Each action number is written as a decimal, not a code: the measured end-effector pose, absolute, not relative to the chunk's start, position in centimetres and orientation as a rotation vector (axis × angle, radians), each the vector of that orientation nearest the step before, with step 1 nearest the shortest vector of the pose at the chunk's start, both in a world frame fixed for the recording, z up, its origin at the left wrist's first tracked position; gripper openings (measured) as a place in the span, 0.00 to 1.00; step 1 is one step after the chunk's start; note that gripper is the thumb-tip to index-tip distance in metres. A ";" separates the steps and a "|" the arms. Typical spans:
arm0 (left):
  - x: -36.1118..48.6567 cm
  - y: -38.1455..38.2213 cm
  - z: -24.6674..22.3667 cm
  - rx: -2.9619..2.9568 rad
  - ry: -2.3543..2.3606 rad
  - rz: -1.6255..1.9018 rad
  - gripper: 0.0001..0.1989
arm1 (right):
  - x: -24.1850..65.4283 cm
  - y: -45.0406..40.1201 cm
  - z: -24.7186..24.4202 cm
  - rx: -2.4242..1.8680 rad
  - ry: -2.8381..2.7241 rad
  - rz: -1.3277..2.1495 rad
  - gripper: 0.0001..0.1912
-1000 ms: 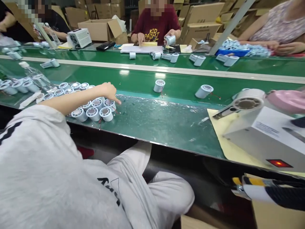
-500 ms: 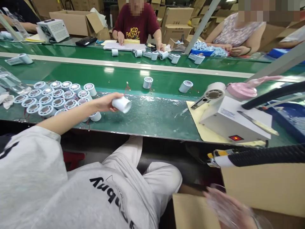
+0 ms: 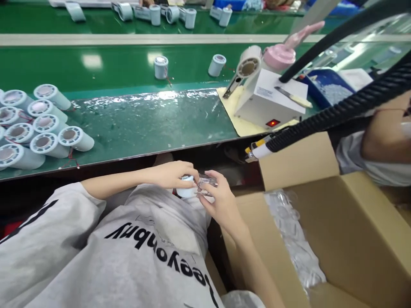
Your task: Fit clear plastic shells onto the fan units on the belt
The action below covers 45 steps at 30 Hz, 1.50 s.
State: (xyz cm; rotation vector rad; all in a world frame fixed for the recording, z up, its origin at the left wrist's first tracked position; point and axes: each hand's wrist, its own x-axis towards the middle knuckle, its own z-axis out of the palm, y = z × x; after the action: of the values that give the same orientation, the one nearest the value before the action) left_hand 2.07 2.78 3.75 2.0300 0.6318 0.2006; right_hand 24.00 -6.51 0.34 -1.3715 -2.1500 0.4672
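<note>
Above my lap, my left hand (image 3: 175, 174) grips a pale blue cylindrical housing (image 3: 185, 189), its fingers bent over the top. Close against it, my right hand (image 3: 221, 197) pinches a clear plastic piece (image 3: 208, 183) between thumb and fingers. The two parts meet or nearly meet; my fingers hide the exact contact. On the bench to the left, several similar housings (image 3: 46, 143) with round vented ends and thin red wires stand in a cluster.
An open cardboard box (image 3: 340, 222) with clear plastic pieces (image 3: 293, 239) sits at right. A black hose (image 3: 321, 122) crosses above it. On the bench stands a white machine (image 3: 274, 100) with a lit red switch. Two housings (image 3: 161, 67) rest on the green belt (image 3: 112, 68).
My left hand has brought the housing from above the bench down to my lap. My right hand has come up from the box with the clear piece. The view has tilted down and rightward.
</note>
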 end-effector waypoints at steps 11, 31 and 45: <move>2.1 1.2 0.0 2.009 0.589 0.577 0.30 | 23.8 -7.1 1.6 -1.400 -1.336 1.071 0.14; 1.5 0.0 1.7 1.456 0.512 0.423 0.40 | 25.2 -9.4 0.5 -1.209 -1.584 0.965 0.19; 1.4 -0.2 1.9 1.584 0.422 0.475 0.35 | 24.7 -8.9 1.4 -1.246 -1.233 1.399 0.28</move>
State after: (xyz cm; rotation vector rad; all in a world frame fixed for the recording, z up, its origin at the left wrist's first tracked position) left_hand 1.37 -0.20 1.89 1.5844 0.4224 0.4753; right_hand 24.68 -8.92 1.35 -1.2457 -1.2333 1.3994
